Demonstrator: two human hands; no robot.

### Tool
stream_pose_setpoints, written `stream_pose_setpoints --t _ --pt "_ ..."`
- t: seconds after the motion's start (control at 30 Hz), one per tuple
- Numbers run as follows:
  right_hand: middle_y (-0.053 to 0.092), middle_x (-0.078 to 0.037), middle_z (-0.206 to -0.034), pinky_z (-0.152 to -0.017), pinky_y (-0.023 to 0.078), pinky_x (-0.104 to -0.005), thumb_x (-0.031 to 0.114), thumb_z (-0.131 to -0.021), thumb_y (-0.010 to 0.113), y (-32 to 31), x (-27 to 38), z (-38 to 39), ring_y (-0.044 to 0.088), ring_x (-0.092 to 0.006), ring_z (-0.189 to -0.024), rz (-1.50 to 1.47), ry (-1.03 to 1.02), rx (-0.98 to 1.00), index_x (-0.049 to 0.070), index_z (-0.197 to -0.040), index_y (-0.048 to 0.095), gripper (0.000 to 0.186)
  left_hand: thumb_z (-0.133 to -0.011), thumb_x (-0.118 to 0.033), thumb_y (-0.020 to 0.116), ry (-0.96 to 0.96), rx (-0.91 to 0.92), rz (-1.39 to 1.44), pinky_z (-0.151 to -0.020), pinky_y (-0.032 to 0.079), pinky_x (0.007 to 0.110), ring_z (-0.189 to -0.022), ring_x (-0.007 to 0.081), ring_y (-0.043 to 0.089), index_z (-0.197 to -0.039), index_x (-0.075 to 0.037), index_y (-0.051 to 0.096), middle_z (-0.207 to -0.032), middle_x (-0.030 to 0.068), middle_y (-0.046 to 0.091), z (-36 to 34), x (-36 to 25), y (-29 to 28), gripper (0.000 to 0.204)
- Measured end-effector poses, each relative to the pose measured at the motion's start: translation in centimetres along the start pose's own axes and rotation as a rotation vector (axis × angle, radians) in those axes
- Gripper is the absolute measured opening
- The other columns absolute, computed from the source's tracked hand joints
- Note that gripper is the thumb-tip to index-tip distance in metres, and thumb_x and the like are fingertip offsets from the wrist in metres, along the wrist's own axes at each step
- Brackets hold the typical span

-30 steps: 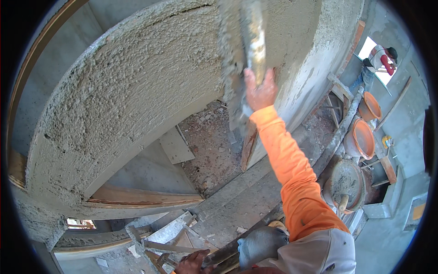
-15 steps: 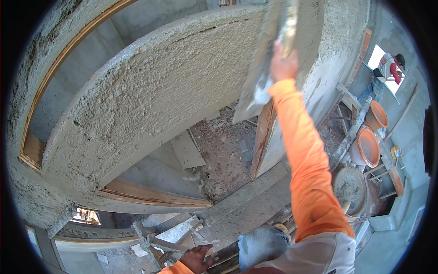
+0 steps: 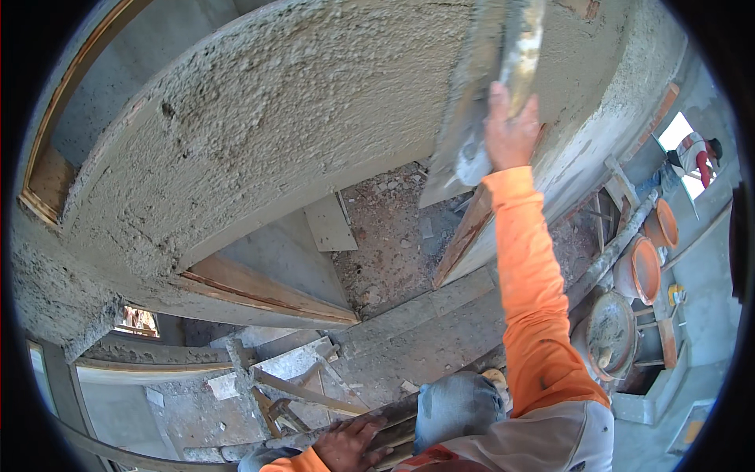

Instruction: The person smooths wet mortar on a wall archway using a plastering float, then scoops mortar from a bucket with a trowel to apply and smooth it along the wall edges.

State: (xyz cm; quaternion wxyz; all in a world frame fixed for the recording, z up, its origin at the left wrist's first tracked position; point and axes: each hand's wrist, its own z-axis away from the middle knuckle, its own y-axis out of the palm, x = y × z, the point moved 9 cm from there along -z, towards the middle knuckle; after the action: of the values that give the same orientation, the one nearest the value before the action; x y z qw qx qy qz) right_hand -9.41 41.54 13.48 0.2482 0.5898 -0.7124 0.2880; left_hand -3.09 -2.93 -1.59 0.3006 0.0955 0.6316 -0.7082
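A long plastering float (image 3: 460, 126), its flat blade smeared with mortar, lies against the rough grey plaster wall (image 3: 275, 102). My right hand (image 3: 513, 130) is closed round its pale, mortar-spattered handle at arm's length. The blade's lower end reaches past the wall's bottom edge, over the opening; its upper part runs out of the picture. The plaster left of the float is coarse and lumpy, while that to its right looks smoother. Low in the view, my left hand (image 3: 351, 444) rests with fingers apart on wooden poles (image 3: 393, 433), beside my jeans-clad knee (image 3: 456, 405).
Orange tubs (image 3: 638, 271) and a round mortar pan (image 3: 609, 338) stand at the right, by a long pole (image 3: 621, 244). Another person (image 3: 692, 157) works near a window beyond. Timber framing (image 3: 275, 385) and rubble (image 3: 393, 220) lie below. A wood-edged opening (image 3: 59, 118) curves at the left.
The view has shifted, so the wall sits higher and the tubs farther right. My right hand still grips the float against the wall. My left hand now lies on the poles.
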Motion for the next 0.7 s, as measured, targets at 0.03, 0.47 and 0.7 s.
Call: stream_pose_setpoints --t 0.03,0.47,0.7 --pt "0.058 -0.028 -0.081 -0.062 0.047 -0.043 0.042 -0.082 0.057 0.4 2.8 2.6 0.059 -0.0431 -0.072 -0.03 -0.034 -0.001 -0.008 -0.101 0.046 0.055 -0.074 -0.045 0.062 -0.022 0.046 0.019 -0.081 0.047 0.036 -0.088 0.0267 0.062 -0.113 -0.011 0.055 -0.101 0.0089 0.06 1.1 0.8 1.1 0.052" --pt "0.054 -0.026 -0.07 -0.054 0.044 -0.0487 0.035 -0.079 0.063 9.7 19.3 21.6 0.055 -0.0452 -0.064 -0.26 0.016 0.28 -0.002 -0.097 0.039 0.048 -0.083 -0.021 0.045 0.088 -0.008 -0.222 -0.067 0.052 0.03 -0.083 0.0159 0.064 -0.123 -0.021 0.048 -0.114 -0.0014 0.055 8.6 0.2 0.4 0.04" --pt "0.057 -0.022 -0.081 -0.055 0.046 -0.0488 0.038 -0.079 0.061 13.7 26.9 28.9 0.058 -0.0408 -0.066 -0.193 -0.092 0.51 0.0 -0.104 0.041 0.05 -0.082 -0.024 0.047 0.281 -0.179 -0.339 -0.059 0.048 0.024 -0.075 0.0097 0.063 -0.119 -0.02 0.051 -0.108 -0.0005 0.058 10.5 -0.5 2.3 0.038"
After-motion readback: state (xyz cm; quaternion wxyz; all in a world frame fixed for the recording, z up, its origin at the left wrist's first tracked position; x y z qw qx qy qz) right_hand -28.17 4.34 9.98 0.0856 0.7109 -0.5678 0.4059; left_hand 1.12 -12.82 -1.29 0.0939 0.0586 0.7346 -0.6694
